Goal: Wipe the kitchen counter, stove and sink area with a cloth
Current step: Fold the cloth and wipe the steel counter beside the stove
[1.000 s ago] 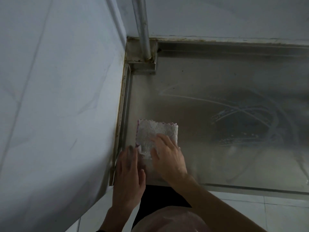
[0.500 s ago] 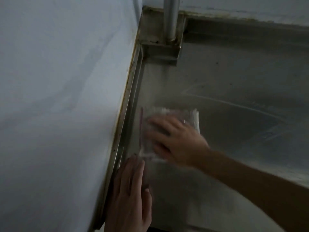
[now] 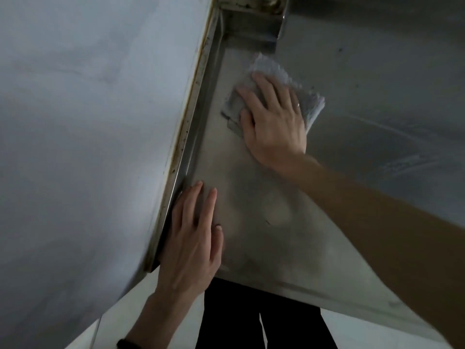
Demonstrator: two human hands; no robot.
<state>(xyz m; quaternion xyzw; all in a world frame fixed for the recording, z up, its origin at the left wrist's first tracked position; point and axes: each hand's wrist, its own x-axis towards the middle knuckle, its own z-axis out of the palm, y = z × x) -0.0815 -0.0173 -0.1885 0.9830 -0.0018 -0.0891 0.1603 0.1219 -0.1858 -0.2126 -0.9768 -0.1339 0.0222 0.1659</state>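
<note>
A pale textured cloth (image 3: pixel 270 71) lies folded on the steel counter (image 3: pixel 377 96), near its far left corner. My right hand (image 3: pixel 274 122) presses flat on the cloth with straight, spread fingers; much of the cloth is hidden under it. My left hand (image 3: pixel 193 238) rests flat on the counter's near left edge, fingers straight, beside the raised metal rim (image 3: pixel 187 137). It holds nothing.
A white wall (image 3: pixel 88 122) runs along the counter's left side. A metal bracket (image 3: pixel 251 18) with a pipe base sits in the far left corner, just beyond the cloth. Wipe streaks (image 3: pixel 402 157) mark the counter at right. Dark trouser legs (image 3: pixel 251 323) and pale floor show below.
My right hand has pushed the cloth away from me toward the far left corner. My left hand stays planted at the near left edge. The view has tilted closer to the counter.
</note>
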